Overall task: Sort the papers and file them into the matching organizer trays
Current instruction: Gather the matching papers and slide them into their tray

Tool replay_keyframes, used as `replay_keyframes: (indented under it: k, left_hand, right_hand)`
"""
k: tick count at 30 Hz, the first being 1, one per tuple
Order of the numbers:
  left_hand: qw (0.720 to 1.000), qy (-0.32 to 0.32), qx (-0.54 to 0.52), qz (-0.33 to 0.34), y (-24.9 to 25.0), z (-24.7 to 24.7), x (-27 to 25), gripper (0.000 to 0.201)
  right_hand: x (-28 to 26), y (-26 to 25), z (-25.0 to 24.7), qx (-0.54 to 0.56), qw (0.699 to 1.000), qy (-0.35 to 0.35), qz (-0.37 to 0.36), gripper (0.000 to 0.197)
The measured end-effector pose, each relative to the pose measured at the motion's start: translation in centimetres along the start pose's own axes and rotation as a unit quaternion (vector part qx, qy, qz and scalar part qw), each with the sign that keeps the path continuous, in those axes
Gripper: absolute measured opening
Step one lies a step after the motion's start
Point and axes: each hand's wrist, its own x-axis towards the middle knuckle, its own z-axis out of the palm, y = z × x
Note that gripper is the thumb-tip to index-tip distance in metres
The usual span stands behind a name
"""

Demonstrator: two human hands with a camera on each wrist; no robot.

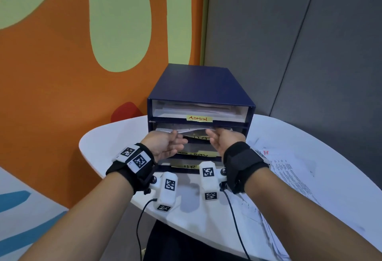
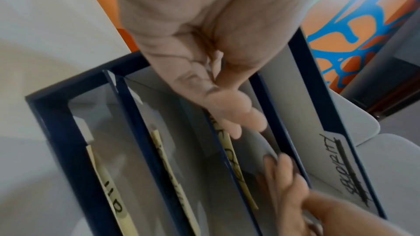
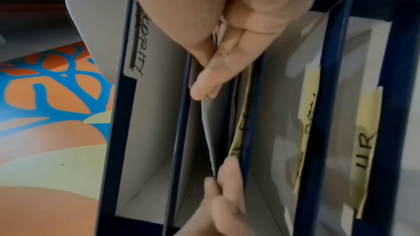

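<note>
Both hands meet at the second tray from the top of a dark blue four-tier cardboard organizer on a white rounded table. The left hand and the right hand each pinch an edge of a white paper sheet lying partly inside that tray, just under the shelf with the yellow "ADMIN" label.

The head view hides the fingertips behind the palms — the wrist views show them. In the right wrist view the thumb and fingers close on the sheet's edge; the left wrist view shows the left fingers curled at the same slot, though blurred. A yellow "HR" label marks the bottom tray.

More printed papers lie spread on the table to the right. Behind stand an orange-and-green wall and grey panels.
</note>
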Motion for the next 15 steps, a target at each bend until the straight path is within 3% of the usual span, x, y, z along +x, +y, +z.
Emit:
replay_keyframes:
  k: [2, 5, 11, 15]
  left_hand:
    - [1.000, 0.013, -0.007, -0.004, -0.1, 0.4, 0.1, 0.028]
    - [1.000, 0.017, -0.024, 0.000, 0.0, 0.4, 0.1, 0.029]
    - [1.000, -0.006, -0.018, 0.002, 0.1, -0.2, 0.2, 0.020]
    - [0.998, 0.007, 0.054, 0.010, 0.2, -0.6, 0.4, 0.018]
  right_hand:
    - [0.4, 0.0, 0.7, 0.017, 0.999, -0.028, -0.010, 0.031]
    - [0.9, -0.1, 1.6, 0.012, 0.999, -0.033, -0.003, 0.039]
    - [1.5, 0.3, 1.5, -0.031, 0.998, -0.044, -0.011, 0.041]
    - [1.0, 0.6, 0.9, -0.038, 0.999, -0.038, -0.009, 0.038]
